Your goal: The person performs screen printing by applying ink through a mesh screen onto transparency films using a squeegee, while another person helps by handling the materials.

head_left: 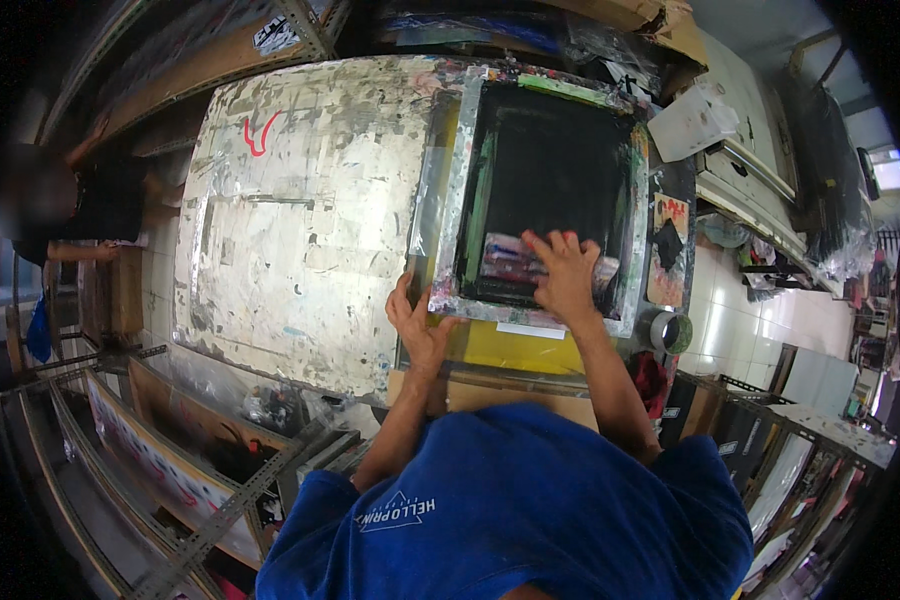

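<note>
A screen printing frame with a paint-spattered metal border and dark mesh lies on the worktable. My right hand presses a squeegee smeared with pink and white ink onto the mesh, near the frame's near edge. Fingers curl over its top, hiding the middle of it. My left hand rests at the frame's near left corner, thumb and fingers spread around it. Beneath the frame shows a yellow board, with a white paper strip by the frame's near edge.
A worn white tabletop stretches left. At the right are a roll of tape, a stained card and a whitish plastic container. Metal shelving stands near left. Another person is at the far left.
</note>
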{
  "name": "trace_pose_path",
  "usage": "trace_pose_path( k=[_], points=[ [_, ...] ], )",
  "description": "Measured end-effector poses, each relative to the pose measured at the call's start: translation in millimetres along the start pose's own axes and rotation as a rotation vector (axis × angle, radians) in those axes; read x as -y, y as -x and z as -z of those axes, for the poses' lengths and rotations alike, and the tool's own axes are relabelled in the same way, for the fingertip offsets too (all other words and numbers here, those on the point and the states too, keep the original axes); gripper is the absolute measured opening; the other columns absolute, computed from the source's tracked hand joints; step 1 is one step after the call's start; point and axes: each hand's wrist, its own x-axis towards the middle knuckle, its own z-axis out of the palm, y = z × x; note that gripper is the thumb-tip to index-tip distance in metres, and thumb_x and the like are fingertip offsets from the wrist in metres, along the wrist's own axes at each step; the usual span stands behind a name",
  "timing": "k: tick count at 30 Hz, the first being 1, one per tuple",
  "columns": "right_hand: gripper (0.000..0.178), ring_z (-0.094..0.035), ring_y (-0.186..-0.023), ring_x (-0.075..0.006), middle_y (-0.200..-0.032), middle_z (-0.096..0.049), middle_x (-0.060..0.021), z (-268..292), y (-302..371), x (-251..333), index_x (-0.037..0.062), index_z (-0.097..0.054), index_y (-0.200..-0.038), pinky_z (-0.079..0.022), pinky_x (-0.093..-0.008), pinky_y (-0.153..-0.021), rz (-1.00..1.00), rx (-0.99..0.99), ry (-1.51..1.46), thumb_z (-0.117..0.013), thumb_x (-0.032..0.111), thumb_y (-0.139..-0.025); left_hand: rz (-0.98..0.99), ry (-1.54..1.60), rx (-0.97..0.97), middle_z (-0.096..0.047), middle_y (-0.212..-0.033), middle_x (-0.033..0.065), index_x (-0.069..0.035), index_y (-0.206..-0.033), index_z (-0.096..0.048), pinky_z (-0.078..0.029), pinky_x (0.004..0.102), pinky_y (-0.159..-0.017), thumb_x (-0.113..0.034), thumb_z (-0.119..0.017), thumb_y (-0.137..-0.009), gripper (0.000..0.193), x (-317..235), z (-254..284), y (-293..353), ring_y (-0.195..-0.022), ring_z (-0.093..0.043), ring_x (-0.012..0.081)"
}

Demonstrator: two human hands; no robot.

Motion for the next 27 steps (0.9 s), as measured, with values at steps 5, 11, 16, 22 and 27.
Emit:
trace_pose_path(
  k=[5, 11, 16, 22, 27],
  points=[
    [0.077, -0.048, -0.11, -0.028, -0.11, -0.055, -0.0061, -5.5, -69.8, -51.9, 0.0225, -0.059, -0.131, -0.032, -0.0499, -0.094, 0.02, -0.195, 0.053, -0.073, 0.008, -0.056, 0.028, 0.03, 0.043, -0.038, -0.148, 0.0218, -0.001, -0.12, -0.063, -0.032, 0.0514, -0.107, -0.016, -0.088, -0.057, 0.069, 0.7, 0.5, 2.1, -0.132, -0.034, 0.0409],
    [0.074, -0.05, -0.108, -0.0282, -0.109, -0.058, -0.0063, 2.8, -164.4, -101.7, 0.0232, -0.059, -0.132, -0.033, -0.0467, -0.091, 0.064, -0.273, 0.108, -0.072, 0.01, -0.06, 0.029, 0.088, 0.018, -0.04, -0.146, 0.0221, -0.002, -0.126, -0.059, -0.032, 0.0507, -0.107, -0.009, -0.086, -0.057, 0.074, -0.7, 0.1, 4.2, -0.131, -0.035, 0.041],
    [0.061, -0.055, -0.108, -0.0295, -0.115, -0.063, -0.0078, 18.2, -233.0, -136.8, 0.0225, -0.063, -0.13, -0.034, -0.0457, -0.087, 0.152, -0.366, 0.113, -0.069, 0.01, -0.07, 0.005, 0.071, 0.026, -0.045, -0.141, 0.0196, -0.002, -0.127, -0.059, -0.032, 0.0512, -0.106, -0.022, -0.085, -0.061, 0.074, 5.8, -0.3, 7.0, -0.127, -0.04, 0.0398],
    [0.054, -0.063, -0.111, -0.0351, -0.118, -0.068, -0.0186, 29.2, -248.9, -135.2, 0.0174, -0.067, -0.126, -0.044, -0.0396, -0.098, 0.094, -0.286, -0.092, -0.065, 0.005, -0.074, 0.072, 0.105, 0.048, -0.053, -0.128, 0.0184, -0.001, -0.129, -0.059, -0.03, 0.0466, -0.104, -0.029, -0.084, -0.065, 0.074, 7.7, -1.9, 12.0, -0.121, -0.044, 0.0363],
    [0.057, -0.064, -0.114, -0.0297, -0.118, -0.068, -0.0204, 50.0, -198.2, -130.5, 0.0142, -0.064, -0.129, -0.046, -0.0351, -0.099, -0.058, -0.301, -0.314, -0.065, 0.005, -0.073, 0.132, 0.133, 0.02, -0.054, -0.117, 0.0187, -0.001, -0.13, -0.06, -0.03, 0.044, -0.102, -0.028, -0.085, -0.066, 0.074, 2.7, -6.4, 13.4, -0.114, -0.044, 0.0345]
  ],
)
